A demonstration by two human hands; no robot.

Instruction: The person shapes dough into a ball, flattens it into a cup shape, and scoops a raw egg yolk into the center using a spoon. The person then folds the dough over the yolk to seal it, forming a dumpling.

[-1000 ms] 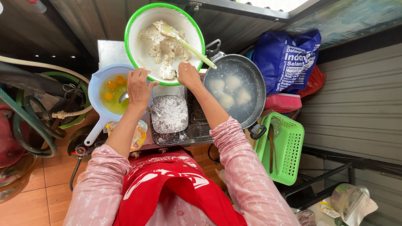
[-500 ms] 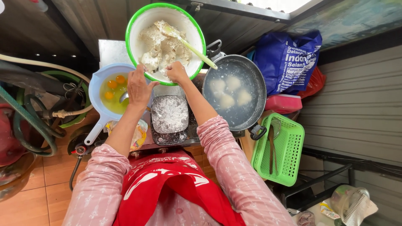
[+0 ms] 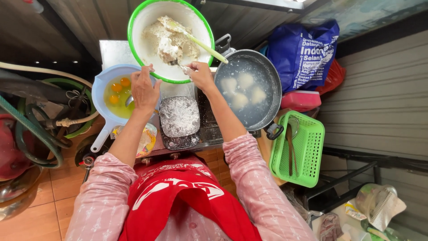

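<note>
Green-rimmed bowl (image 3: 138, 27): white inside, at 12 o'clock in the head view, holding a pale crumbly dough mass (image 3: 167, 40).
Spatula (image 3: 196, 40): light green, lying in the bowl with its handle sticking out over the rim toward 2 o'clock.
Right hand (image 3: 200, 76): at the bowl's rim around 5 o'clock, fingers pinched on a small metal spoon (image 3: 178, 66) whose tip reaches into the dough.
Left hand (image 3: 145, 89): fingers curled loosely, resting at the bowl's rim around 7 o'clock and over the edge of the blue jug; whether it grips the rim cannot be told.
Blue jug (image 3: 100, 85): at 9 o'clock from the left hand, with orange egg yolks (image 3: 117, 91) in clear liquid.
Dark tray (image 3: 179, 117): between the forearms, at 6 o'clock from the bowl, dusted with white flour.
Pan (image 3: 267, 76): at 3 o'clock from the right hand, water in it with four pale round lumps (image 3: 243, 89).
Green basket (image 3: 307, 151): at 4 o'clock, just beside the pan's handle, with utensils inside.
Blue bag (image 3: 303, 53): at 2 o'clock, behind the pan.
Hoses (image 3: 26, 129): coiled at 9 o'clock, well apart from the hands.
</note>
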